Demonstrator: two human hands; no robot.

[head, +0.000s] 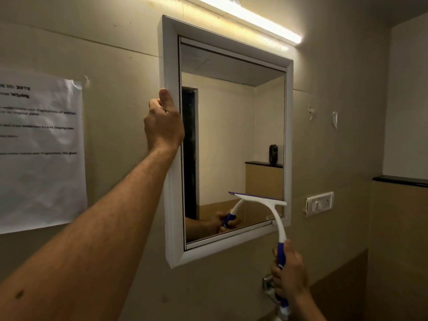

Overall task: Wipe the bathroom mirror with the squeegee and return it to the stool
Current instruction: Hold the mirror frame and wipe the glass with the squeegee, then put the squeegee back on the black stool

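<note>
Left hand (163, 119): fingers curled round the white-framed wall mirror (170, 181), likely steadying it.
Right hand (288, 272): fist gripping the white, blue-handled squeegee (272, 209), blade low on the glass.

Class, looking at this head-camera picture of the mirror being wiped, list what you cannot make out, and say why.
- Paper notice, head view: text blurred, left side cut off by the frame edge.
- Stool: outside the head view.
- Squeegee handle end: hidden inside the right hand.
- Left hand fingertips: curled behind the mirror frame.

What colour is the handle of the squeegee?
The squeegee handle is white with a blue grip, seen in the head view.
</note>
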